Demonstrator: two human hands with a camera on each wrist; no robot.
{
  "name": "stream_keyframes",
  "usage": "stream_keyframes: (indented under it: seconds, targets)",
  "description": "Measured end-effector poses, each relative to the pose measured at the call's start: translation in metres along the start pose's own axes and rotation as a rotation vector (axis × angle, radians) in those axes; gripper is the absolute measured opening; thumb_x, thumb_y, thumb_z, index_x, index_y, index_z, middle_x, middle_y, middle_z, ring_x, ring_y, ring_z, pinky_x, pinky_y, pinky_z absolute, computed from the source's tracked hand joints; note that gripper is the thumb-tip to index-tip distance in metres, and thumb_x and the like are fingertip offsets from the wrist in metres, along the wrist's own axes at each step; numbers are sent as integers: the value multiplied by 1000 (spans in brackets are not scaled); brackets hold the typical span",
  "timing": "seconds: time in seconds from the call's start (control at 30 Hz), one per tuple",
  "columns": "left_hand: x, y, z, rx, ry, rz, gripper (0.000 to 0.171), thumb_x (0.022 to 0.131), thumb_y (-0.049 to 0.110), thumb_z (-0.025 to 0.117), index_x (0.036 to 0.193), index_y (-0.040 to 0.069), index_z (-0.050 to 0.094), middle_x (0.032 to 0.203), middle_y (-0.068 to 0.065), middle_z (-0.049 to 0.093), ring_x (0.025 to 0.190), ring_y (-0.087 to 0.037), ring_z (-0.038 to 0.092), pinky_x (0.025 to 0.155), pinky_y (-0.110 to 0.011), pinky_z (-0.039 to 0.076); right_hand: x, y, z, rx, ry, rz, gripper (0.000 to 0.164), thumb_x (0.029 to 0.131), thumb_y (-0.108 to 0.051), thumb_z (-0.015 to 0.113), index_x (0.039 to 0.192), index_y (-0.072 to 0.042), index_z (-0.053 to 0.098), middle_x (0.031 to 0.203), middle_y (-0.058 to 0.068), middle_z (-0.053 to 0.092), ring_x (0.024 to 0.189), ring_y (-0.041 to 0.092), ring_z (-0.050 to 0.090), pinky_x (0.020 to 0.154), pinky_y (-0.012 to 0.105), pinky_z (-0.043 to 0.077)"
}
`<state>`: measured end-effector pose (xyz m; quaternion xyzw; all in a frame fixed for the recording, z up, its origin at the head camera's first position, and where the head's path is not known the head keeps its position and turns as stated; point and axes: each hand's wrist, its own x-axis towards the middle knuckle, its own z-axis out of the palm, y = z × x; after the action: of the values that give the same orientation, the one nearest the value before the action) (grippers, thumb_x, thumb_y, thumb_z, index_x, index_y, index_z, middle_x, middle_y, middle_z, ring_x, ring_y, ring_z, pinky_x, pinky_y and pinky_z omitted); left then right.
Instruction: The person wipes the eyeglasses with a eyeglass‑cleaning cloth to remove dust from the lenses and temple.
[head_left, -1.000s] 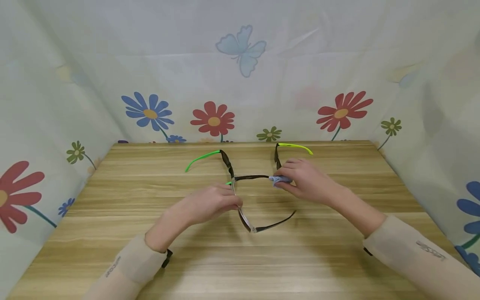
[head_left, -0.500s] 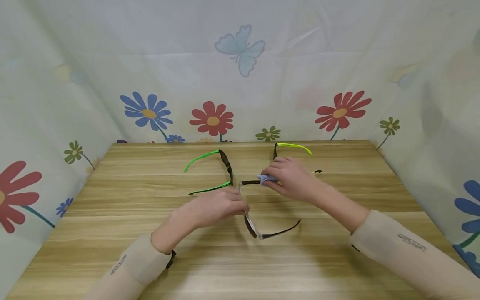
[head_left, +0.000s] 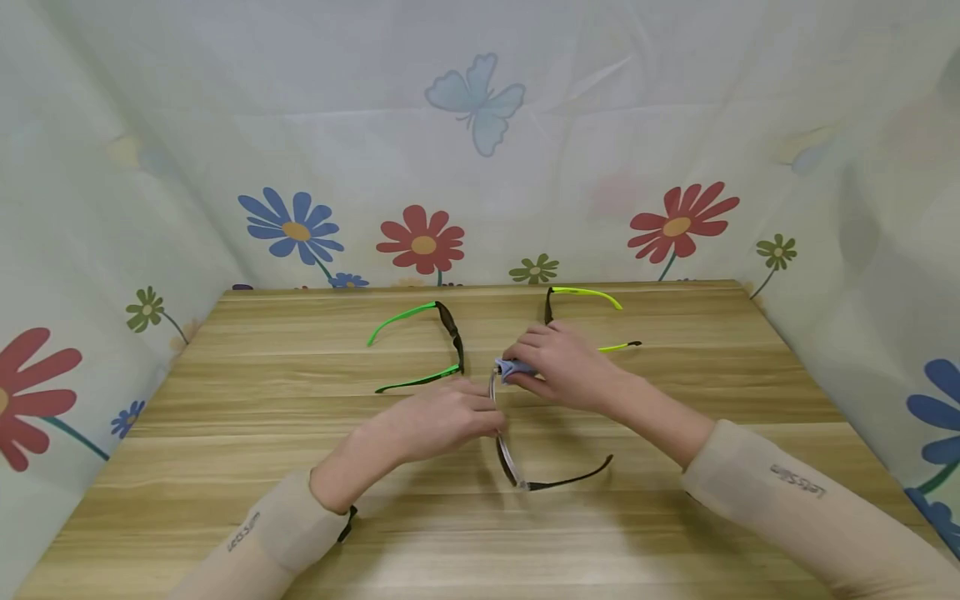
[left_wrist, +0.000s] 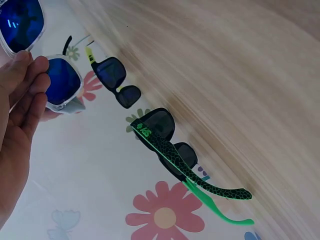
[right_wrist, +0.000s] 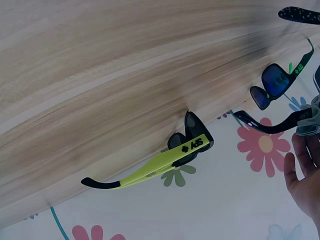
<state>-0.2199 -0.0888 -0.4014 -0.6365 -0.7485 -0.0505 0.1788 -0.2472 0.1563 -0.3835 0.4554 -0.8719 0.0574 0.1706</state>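
Note:
Clear-framed sunglasses [head_left: 508,463] with black temples are held over the middle of the table by my left hand [head_left: 438,421], which pinches them near the bridge. Their mirrored blue lens [left_wrist: 63,82] shows in the left wrist view. My right hand [head_left: 566,367] grips a crumpled light blue cloth [head_left: 514,370] wrapped about the far temple, close to its hinge. In the right wrist view that black temple [right_wrist: 272,123] sticks out from the cloth. The near temple [head_left: 573,479] points right, free of both hands.
Green-and-black sunglasses [head_left: 455,337] lie unfolded beyond my left hand. A yellow-and-black pair [head_left: 585,291] lies behind my right hand, partly covered by it. A flowered curtain [head_left: 345,142] hangs along the back and sides of the wooden table [head_left: 225,425].
My right hand has slid left with the cloth along the far temple to the hinge end. My left hand and the clear sunglasses have shifted slightly right and nearer.

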Motion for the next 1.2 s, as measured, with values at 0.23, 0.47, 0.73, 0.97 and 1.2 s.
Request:
stream_keyframes:
  seconds: [0.23, 0.47, 0.73, 0.97, 1.2]
  targets:
    - [3, 2, -2, 9, -31, -15, 3, 99, 18, 69, 101, 17, 71, 98, 8, 71, 99, -12, 63, 96, -30, 50, 2, -5, 0, 16, -24, 19, 25, 96, -23, 75, 115, -7, 71, 103, 2, 71, 94, 20, 62, 84, 43, 49]
    - [4, 4, -3, 17, -75, -52, 4, 101, 21, 67, 103, 20, 70, 97, 9, 71, 96, -11, 62, 98, -31, 48, 4, -6, 5, -7, 2, -21, 20, 94, -19, 78, 109, -7, 73, 99, 2, 72, 93, 21, 62, 84, 42, 49]
    - [3, 6, -4, 22, -122, -77, 8, 102, 29, 67, 104, 23, 72, 95, 11, 71, 94, -9, 61, 94, -32, 47, 5, -8, 7, -22, 20, -41, 13, 93, -18, 79, 103, -11, 74, 95, -2, 73, 90, 19, 60, 80, 39, 46]
    - [2, 4, -4, -7, -93, -67, 6, 102, 26, 67, 104, 22, 73, 95, 11, 71, 95, -9, 62, 92, -32, 48, 4, -7, 6, 16, 37, -36, 15, 94, -17, 78, 106, -10, 75, 98, -1, 73, 91, 19, 61, 80, 39, 47]
    - [0, 3, -3, 11, -58, -61, 7, 102, 26, 66, 104, 22, 72, 95, 12, 71, 94, -8, 61, 87, -31, 49, 1, -5, 3, 39, 21, 1, 17, 94, -18, 77, 108, -9, 75, 101, -1, 73, 94, 20, 60, 81, 41, 48]
